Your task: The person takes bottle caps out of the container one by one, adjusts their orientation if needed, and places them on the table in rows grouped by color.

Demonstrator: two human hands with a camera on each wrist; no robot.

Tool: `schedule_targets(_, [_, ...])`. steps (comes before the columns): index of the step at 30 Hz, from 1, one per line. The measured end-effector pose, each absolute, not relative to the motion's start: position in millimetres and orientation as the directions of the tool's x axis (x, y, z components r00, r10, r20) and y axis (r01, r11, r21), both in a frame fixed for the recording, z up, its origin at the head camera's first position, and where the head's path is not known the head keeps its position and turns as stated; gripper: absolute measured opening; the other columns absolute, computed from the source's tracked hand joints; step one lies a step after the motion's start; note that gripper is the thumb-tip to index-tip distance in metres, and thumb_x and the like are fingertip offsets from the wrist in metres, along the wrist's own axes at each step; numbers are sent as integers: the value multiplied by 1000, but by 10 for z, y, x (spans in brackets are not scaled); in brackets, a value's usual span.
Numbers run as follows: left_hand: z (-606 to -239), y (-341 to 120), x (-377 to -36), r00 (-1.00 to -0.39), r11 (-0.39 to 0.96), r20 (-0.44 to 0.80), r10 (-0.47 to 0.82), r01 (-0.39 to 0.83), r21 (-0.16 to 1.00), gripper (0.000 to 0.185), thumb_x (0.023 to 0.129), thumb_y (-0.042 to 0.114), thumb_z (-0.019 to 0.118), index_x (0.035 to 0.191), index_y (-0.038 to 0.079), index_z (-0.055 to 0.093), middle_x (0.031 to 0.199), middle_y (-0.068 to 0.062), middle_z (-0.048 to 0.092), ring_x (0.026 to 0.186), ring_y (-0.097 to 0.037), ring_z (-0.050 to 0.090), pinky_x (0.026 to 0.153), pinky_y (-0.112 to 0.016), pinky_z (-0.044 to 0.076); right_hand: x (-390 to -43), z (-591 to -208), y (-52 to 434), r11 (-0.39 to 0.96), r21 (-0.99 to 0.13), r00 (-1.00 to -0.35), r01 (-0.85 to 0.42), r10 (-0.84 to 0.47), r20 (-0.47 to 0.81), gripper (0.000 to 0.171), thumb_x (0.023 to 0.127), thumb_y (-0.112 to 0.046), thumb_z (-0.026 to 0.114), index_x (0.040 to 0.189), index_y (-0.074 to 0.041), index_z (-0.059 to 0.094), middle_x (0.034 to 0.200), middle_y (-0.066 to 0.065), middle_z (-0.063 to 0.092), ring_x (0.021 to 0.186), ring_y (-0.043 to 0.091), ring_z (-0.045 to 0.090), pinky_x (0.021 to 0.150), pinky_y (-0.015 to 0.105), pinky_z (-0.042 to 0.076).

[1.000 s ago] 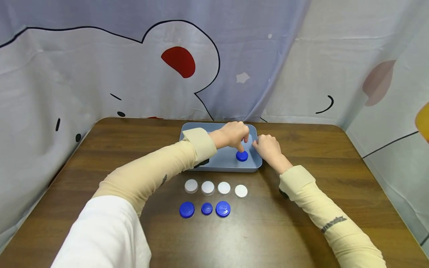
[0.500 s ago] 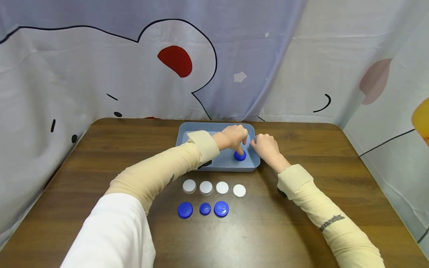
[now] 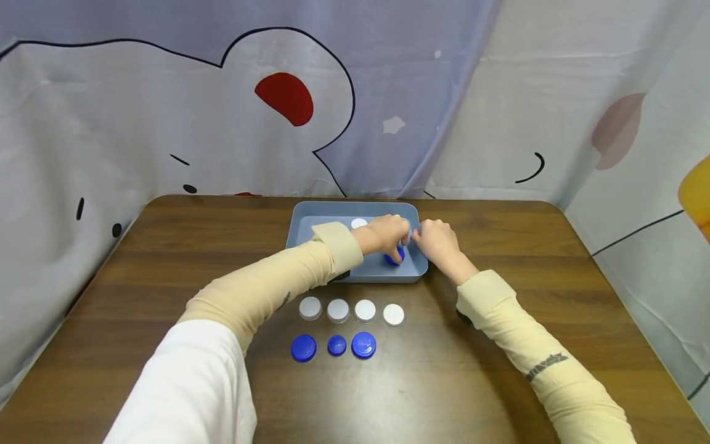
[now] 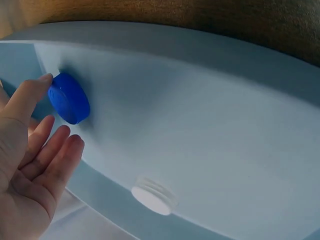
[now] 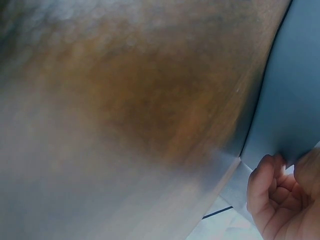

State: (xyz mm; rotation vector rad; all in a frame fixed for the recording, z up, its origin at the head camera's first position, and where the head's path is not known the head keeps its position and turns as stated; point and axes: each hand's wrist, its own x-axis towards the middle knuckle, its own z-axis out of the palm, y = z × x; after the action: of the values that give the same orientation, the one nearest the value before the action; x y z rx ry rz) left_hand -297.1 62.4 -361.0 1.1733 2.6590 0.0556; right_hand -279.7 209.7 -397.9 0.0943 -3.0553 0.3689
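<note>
Fingers of the left hand [image 3: 383, 235] reach down inside the grey tray [image 3: 310, 217], thumb tip touching the side of a blue cap [image 4: 69, 98] while the other fingers lie straight and relaxed beside it — touching, not yet pinching. The right hand [image 3: 438, 242] curls over the tray's right rim, fingers folded round the wall, apparently steadying it.

The blue cap sits on the tray floor near the right front corner. A white cap [image 4: 154, 195] with a threaded skirt lies further back on the same floor, apart from the blue one.

Judging by its look, the blue cap is a small, stiff plastic disc: very light, smooth and a little slippery, hardly fragile. Its low profile leaves little to grasp, so the sensible hold is a pinch across the rim between thumb and forefinger. It would likely skid on the slick tray floor if pushed from one side only.

On the table [image 3: 499, 382], in front of the tray's front edge, stands a row of four white caps [image 3: 352, 311], and nearer the person a row of three blue caps [image 3: 334, 346].
</note>
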Motion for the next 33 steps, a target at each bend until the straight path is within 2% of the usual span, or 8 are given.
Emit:
schedule_targets(6, [-3648,625,-2964,-624,653,-201,755,746,134,35,73,30,82,101,9,72,105,-5,70,98,-19,64,86,-30,51,-2794,-3972,2089,970,-235,-997,-63,-48,68,31,90,-23,53,64,-6,54,71,16,62,71,36,62,61,48,50])
schedule_targets(12, [-3695,610,-2970,-612,637,-187,768,759,132,29,73,28,82,94,9,73,98,-4,71,92,-17,64,83,-28,52,-2793,-3979,2087,970,-231,-995,-74,-56,84,32,89,-22,53,60,-7,51,69,16,61,66,35,59,59,47,50])
schedule_targets(24, [-3752,558,-2967,-607,633,-180,774,747,203,29,74,24,81,96,7,73,97,-6,72,90,-18,66,81,-27,53,-2782,-3968,2090,967,-242,-995,-77,-58,85,35,89,-21,53,57,-9,46,64,14,56,62,32,56,57,46,48])
schedule_targets(33, [-3716,556,-2930,-592,619,-184,785,763,187,27,74,24,82,93,8,72,94,-4,72,87,-17,65,79,-27,52,-2785,-3966,2082,969,-231,-993,-89,-68,99,33,88,-20,53,60,-4,53,69,20,63,65,38,60,61,50,49])
